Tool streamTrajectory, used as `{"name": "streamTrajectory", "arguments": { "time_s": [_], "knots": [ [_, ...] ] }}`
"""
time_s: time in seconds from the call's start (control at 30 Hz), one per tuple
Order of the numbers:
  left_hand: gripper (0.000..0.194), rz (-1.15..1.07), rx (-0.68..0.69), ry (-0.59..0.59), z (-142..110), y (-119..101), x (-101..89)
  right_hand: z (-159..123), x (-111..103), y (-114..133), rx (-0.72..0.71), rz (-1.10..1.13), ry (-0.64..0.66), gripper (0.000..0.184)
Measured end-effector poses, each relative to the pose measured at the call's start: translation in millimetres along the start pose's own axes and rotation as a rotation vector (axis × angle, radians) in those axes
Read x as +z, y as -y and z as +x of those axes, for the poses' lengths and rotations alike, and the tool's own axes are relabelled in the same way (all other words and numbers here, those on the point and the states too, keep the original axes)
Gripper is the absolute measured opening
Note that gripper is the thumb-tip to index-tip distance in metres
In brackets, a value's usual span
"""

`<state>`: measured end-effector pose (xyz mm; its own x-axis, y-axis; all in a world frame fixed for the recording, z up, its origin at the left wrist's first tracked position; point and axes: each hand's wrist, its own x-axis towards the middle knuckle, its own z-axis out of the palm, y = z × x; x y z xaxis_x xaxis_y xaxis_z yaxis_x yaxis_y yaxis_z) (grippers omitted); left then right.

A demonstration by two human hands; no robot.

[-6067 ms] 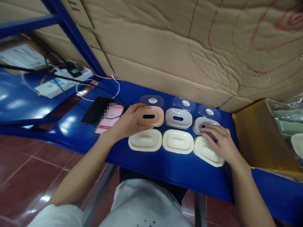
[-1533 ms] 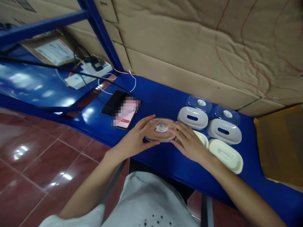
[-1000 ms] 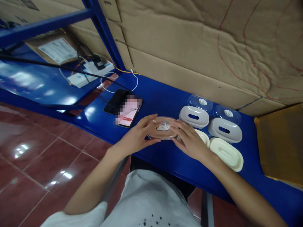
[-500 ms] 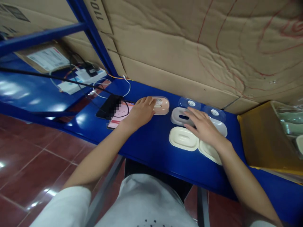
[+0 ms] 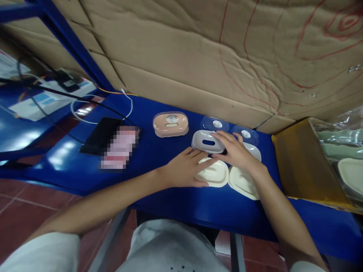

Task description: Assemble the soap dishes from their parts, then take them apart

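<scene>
Brown cardboard (image 5: 170, 56) makes the wall at the back, and before it goes a blue desk (image 5: 167, 204) under the fingers of both hands. Well to the left of the fingers lie a phone (image 5: 117, 147), its screen blurred, and a black pad (image 5: 99, 134) just beside it. Beyond the fingers, two clear lids (image 5: 208, 122) lie near the cardboard, and a peach box (image 5: 170, 131) sits beyond the left fingers and to their left. On the right of the fingers, a carton (image 5: 297, 166) with packed goods stands near and bounds this side.

Blue surface shows broadly between the phone and the left fingers, and a strip of it runs between the fingers and the near edge.

With thumb and fingers spread apart, the left hand (image 5: 187, 170) is over the left tray (image 5: 217, 175), which lies flat. Thumb and fingers of the right hand (image 5: 235, 151) are around the right end of a grey cover (image 5: 202, 138); whether they clamp it, I cannot tell. This cover lies just beyond the left fingers. A second cover (image 5: 253, 152) is partly hidden behind the right hand, and the right tray (image 5: 241, 181) is partly under its wrist.
</scene>
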<state>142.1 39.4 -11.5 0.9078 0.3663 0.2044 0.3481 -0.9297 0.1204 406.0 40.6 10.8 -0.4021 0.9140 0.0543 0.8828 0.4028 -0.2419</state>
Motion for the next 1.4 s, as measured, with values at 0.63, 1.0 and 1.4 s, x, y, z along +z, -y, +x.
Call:
{"name": "streamTrajectory", "arguments": {
  "time_s": [0.63,1.0,1.4],
  "knots": [
    [0.084,0.185,-0.178,-0.115,-9.0,34.8,-6.8,-8.7,-17.0,1.2,-0.012,0.116,0.029,0.075],
    [0.073,0.059,-0.192,-0.104,-9.2,36.4,-1.4,-10.2,-10.3,21.1,-0.068,0.133,0.122,0.079],
    [0.070,0.054,-0.192,0.018,-10.7,32.6,-8.2,-12.8,-4.3,24.7,-0.108,0.040,0.109,0.073]
  ]
}}
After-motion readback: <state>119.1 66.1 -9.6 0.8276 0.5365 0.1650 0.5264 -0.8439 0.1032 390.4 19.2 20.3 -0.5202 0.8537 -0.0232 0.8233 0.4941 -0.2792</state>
